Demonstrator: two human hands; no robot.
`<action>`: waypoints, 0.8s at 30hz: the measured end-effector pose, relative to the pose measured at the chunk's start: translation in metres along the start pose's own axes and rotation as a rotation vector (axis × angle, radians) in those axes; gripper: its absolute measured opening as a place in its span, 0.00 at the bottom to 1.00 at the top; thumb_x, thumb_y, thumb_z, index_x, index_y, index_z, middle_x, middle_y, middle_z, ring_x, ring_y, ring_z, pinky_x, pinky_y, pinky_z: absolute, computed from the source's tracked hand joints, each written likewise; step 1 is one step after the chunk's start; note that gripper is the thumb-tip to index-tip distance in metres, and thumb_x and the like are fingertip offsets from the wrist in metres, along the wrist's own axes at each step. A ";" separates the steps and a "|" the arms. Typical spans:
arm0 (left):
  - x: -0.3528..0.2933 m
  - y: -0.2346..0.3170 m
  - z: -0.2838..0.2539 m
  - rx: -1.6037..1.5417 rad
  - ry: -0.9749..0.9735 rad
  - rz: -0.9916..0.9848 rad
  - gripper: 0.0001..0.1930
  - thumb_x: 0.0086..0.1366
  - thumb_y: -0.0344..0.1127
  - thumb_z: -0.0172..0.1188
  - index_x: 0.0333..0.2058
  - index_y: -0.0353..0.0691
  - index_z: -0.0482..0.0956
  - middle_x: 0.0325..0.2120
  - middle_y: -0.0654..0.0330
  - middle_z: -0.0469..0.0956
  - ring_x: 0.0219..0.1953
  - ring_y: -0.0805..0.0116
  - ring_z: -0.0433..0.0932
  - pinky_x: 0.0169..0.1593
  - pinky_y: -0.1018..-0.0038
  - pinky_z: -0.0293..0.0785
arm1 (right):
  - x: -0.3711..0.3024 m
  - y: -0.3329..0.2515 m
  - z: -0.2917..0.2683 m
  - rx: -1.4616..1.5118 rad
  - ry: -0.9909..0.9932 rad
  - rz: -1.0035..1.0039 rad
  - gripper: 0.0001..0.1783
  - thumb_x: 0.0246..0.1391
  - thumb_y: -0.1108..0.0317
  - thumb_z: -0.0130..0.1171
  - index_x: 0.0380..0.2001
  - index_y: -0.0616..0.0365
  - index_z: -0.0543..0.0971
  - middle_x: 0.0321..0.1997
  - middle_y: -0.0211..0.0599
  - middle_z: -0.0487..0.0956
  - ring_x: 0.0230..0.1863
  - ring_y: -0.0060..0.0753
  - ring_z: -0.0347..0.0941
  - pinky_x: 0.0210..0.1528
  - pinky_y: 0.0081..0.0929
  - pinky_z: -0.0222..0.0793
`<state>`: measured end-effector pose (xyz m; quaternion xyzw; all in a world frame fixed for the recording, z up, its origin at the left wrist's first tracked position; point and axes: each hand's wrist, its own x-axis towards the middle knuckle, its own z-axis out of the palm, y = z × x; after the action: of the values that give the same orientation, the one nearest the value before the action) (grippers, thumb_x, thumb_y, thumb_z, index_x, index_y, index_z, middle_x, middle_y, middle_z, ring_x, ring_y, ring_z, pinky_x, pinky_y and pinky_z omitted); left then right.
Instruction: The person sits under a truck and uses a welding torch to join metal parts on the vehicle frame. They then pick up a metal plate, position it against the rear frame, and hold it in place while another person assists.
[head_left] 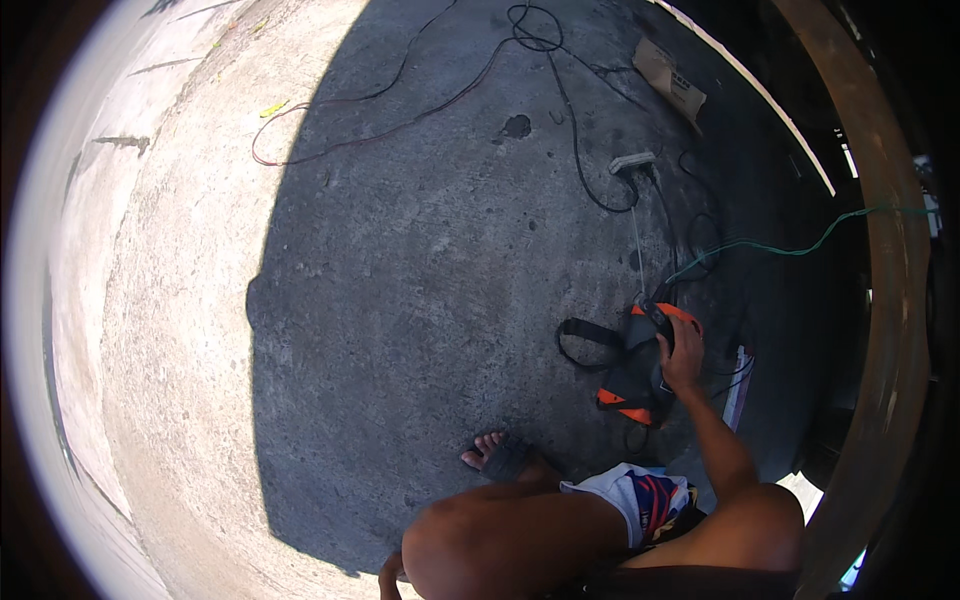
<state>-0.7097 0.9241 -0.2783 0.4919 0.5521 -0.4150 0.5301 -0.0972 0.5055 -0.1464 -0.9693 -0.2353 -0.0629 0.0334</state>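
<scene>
Resting on the orange-and-black strapped machine [630, 378], the right hand [683, 358] bends its fingers over the machine's far end; whether it grasps firmly, I cannot tell. Of the left hand [390, 577], only a small part shows at the lower edge, well left of the machine, and its grip I cannot tell. The machine lies on a rough concrete floor [400, 300], its black strap [594, 330] looped at its left. Around it the concrete is in grey shade; far to its left, it is bright with sun. Beyond the machine are a whitish power strip [633, 161], a dark patch [517, 126] and a brown cardboard piece [668, 80]. To its right, a green cable [800, 252] reaches toward a rusty brown beam [890, 330].
</scene>
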 end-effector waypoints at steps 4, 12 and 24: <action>-0.071 0.179 -0.113 -0.061 0.401 0.484 0.33 0.73 0.47 0.57 0.69 0.35 0.60 0.40 0.44 0.84 0.39 0.62 0.85 0.46 0.70 0.79 | -0.001 -0.001 -0.001 0.004 -0.107 0.098 0.27 0.58 0.62 0.64 0.59 0.57 0.72 0.50 0.47 0.75 0.50 0.54 0.73 0.49 0.45 0.69; -0.388 0.393 -0.140 0.078 0.945 0.879 0.20 0.68 0.39 0.63 0.55 0.36 0.77 0.35 0.53 0.85 0.34 0.67 0.84 0.35 0.73 0.80 | -0.008 0.006 0.005 0.003 -0.045 0.094 0.30 0.59 0.60 0.62 0.63 0.55 0.70 0.57 0.48 0.73 0.58 0.57 0.70 0.57 0.53 0.65; -0.393 0.619 0.032 1.438 0.125 1.614 0.29 0.65 0.35 0.63 0.64 0.40 0.69 0.55 0.48 0.77 0.51 0.51 0.80 0.53 0.62 0.78 | -0.007 -0.001 -0.008 -0.083 0.143 0.078 0.32 0.55 0.57 0.66 0.62 0.51 0.74 0.57 0.40 0.76 0.56 0.45 0.74 0.59 0.40 0.71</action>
<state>-0.1133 0.9589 0.1483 0.9262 -0.2814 -0.1446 0.2051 -0.1049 0.5027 -0.1397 -0.9713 -0.1917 -0.1401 0.0124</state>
